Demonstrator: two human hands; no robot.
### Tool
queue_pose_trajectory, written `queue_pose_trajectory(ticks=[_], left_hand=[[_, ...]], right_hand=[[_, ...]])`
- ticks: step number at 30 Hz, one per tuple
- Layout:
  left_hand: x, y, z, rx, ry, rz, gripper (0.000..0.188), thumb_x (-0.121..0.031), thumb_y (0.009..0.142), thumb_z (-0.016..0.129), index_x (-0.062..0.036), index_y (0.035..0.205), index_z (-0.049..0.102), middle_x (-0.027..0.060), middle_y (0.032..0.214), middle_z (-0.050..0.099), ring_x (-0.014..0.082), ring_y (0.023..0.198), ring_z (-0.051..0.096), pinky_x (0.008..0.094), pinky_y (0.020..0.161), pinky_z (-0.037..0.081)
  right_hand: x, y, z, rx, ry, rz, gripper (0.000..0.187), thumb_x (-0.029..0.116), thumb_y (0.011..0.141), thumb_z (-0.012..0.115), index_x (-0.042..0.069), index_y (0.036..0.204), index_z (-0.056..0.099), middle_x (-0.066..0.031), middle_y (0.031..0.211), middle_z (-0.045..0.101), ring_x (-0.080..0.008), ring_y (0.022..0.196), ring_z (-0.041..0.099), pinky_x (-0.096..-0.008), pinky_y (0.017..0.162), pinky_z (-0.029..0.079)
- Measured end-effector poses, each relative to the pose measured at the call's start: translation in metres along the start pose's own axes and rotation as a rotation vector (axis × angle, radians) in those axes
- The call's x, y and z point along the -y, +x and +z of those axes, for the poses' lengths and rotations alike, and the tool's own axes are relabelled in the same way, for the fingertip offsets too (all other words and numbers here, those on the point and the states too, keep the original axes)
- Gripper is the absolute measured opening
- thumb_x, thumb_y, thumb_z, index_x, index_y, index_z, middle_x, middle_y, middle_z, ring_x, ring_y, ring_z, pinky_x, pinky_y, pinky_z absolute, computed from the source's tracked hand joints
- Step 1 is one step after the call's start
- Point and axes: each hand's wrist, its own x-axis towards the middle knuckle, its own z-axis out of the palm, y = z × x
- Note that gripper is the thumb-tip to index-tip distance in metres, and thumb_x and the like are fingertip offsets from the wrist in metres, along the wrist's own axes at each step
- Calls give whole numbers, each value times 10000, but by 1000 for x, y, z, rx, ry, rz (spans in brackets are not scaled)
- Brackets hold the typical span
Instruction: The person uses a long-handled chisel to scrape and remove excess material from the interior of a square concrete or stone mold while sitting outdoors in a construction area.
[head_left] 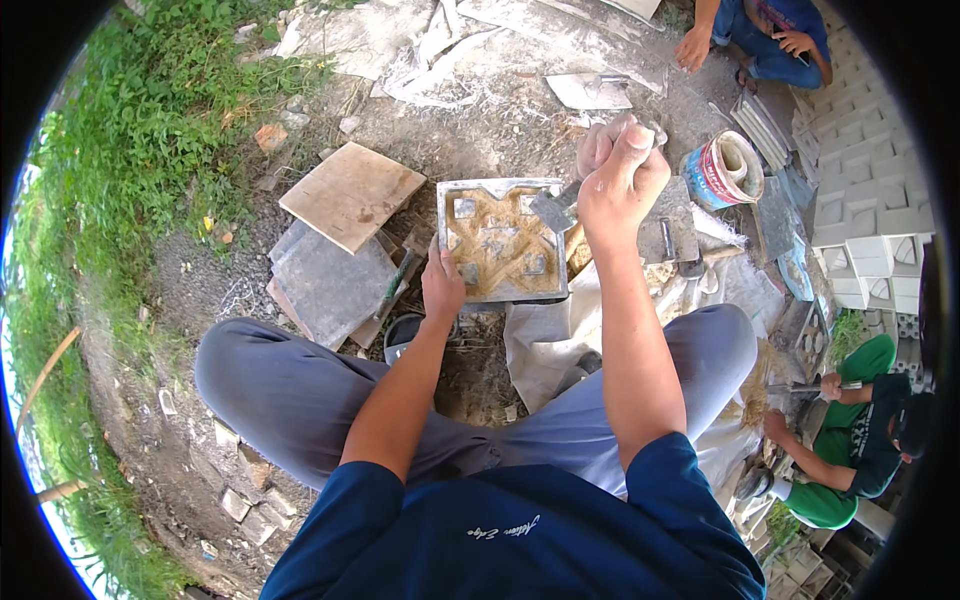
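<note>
A square mold point(504, 297) with a pale rim lies in front of me, several grey blocks set in its sandy yellow-brown filling. My left hand point(442, 285) grips the mold's left side near the lower corner. Raised over the mold's right side, my right hand point(622, 185) is closed round a trowel, most of its handle hidden by the fist. The trowel's flat grey blade point(553, 212) overlaps the mold's upper right edge; I cannot tell whether it touches the filling.
Left of the mold lie a tan board point(352, 196) and grey slabs point(335, 280). A bucket point(722, 172) stands to the right, beyond a metal float point(668, 238). A pale sheet point(550, 345) lies below. Co-workers crouch at far right and upper right, near stacked white blocks point(870, 265).
</note>
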Motion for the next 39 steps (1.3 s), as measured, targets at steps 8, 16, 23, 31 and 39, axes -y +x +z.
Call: queue_pose_trajectory(ticks=[8, 16, 23, 31, 39], left_hand=[[-6, 0, 2, 1, 54, -43, 474, -276, 1066, 326, -33, 1467, 399, 280, 1280, 594, 475, 1159, 561, 519, 960, 440], [1, 1, 2, -43, 77, -9, 458, -271, 1065, 329, -18, 1429, 444, 288, 1229, 615, 477, 1118, 579, 527, 924, 454], [-8, 0, 3, -58, 55, 19, 435, -255, 1066, 325, -18, 1402, 466, 291, 1178, 633, 482, 1092, 585, 523, 902, 455], [-2, 0, -1, -59, 72, -21, 433, -254, 1067, 318, -25, 1406, 461, 286, 1161, 639, 480, 1083, 591, 527, 895, 457], [-9, 2, -1, -21, 32, 4, 463, -277, 1062, 319, -19, 1428, 437, 289, 1231, 610, 475, 1129, 572, 523, 936, 451]], right_hand=[[-72, -8, -3, 13, -275, 81, 437, 283, 1051, 524, 57, 684, 449, 47, 590, 430, -37, 555, 363, -248, 479, 298], [-91, -12, -6, -33, -194, 116, 439, 264, 1050, 532, 69, 669, 432, 68, 586, 426, -33, 564, 361, -254, 483, 304], [-88, -12, -4, 49, -48, 67, 425, 269, 1024, 577, 65, 677, 443, 61, 593, 449, -47, 542, 377, -258, 477, 303], [-94, -21, 13, 118, -149, 77, 363, 227, 1020, 572, 57, 708, 498, 52, 571, 473, -33, 528, 395, -246, 472, 317], [-99, -26, -1, 89, -183, 97, 436, 244, 1033, 573, 65, 649, 468, 76, 559, 420, -19, 542, 363, -240, 469, 268]])
